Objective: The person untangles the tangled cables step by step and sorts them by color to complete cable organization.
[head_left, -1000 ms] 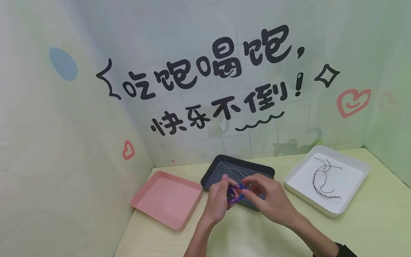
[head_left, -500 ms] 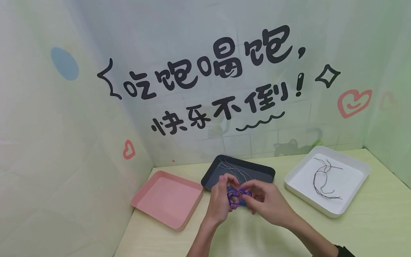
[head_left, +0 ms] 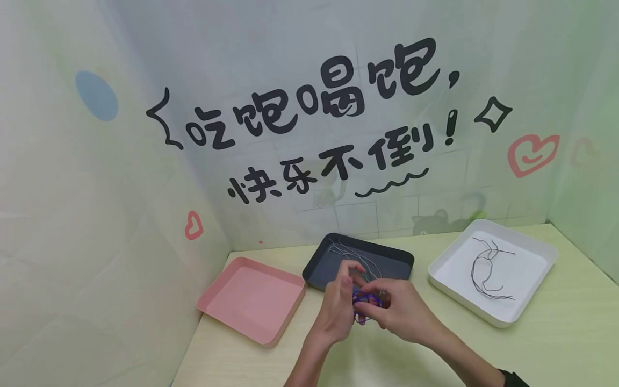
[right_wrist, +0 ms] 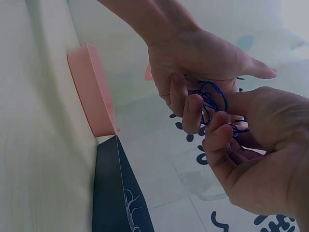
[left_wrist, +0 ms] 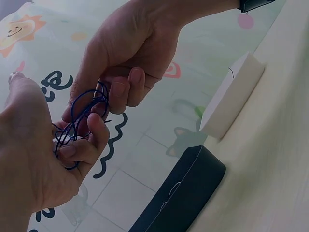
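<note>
A tangled bundle of thin blue wires or cords (head_left: 366, 297) is held between the two hands, just in front of the dark tray (head_left: 314, 269). The left hand (head_left: 337, 309) has its lower fingers curled over part of the bundle, while its thumb and index finger stand away from it. From the other side, the right hand (head_left: 406, 312) pinches the blue strands between thumb and fingers. Loops of the blue bundle (left_wrist: 74, 130) spread between both hands in the left wrist view. Fingers hide part of it in the right wrist view.
Pale thin strands (head_left: 360, 255) lie in the dark tray. At left is a pink tray (head_left: 251, 301). A white tray (head_left: 527, 269) at right holds several dark thin strands (head_left: 476, 271). All stand on a light table (head_left: 556, 349) before a printed curtain (head_left: 300, 48).
Both hands have shifted slightly down and right with the blue bundle. The bundle spread wider half a second ago and now looks more gathered; the left index finger has lifted away.
</note>
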Tool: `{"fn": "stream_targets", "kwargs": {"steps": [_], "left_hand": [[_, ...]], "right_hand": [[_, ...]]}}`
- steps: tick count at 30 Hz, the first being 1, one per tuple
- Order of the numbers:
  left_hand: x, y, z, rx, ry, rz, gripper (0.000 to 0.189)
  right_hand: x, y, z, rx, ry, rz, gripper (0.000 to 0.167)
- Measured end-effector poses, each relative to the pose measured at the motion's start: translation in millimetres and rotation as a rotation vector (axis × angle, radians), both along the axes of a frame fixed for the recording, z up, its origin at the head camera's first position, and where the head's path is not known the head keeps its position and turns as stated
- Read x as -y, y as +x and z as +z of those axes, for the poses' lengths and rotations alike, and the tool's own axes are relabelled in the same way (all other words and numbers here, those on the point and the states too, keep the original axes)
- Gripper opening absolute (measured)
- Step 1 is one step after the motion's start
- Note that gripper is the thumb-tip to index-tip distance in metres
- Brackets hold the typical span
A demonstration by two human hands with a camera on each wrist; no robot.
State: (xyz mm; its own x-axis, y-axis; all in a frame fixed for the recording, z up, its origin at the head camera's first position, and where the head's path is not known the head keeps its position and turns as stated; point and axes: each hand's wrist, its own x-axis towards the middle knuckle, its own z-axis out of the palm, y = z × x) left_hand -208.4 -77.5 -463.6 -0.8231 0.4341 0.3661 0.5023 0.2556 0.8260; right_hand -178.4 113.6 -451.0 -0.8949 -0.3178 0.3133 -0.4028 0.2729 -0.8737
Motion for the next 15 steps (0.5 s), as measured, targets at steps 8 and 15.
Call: {"fn": "stream_targets", "kwargs": {"steps": [8, 15], "left_hand": [[1.7, -0.6, 4.2, 0.131, 0.081, 0.013, 0.074], [13.5, -5.9, 15.0, 0.199, 0.199, -0.014, 0.035]], "right_hand": [[-7.6, -2.8, 1.0, -0.016, -0.07, -0.052, 0.005], [-20.8, -8.7, 5.2, -0.07, -0.187, -0.198, 0.008]]}}
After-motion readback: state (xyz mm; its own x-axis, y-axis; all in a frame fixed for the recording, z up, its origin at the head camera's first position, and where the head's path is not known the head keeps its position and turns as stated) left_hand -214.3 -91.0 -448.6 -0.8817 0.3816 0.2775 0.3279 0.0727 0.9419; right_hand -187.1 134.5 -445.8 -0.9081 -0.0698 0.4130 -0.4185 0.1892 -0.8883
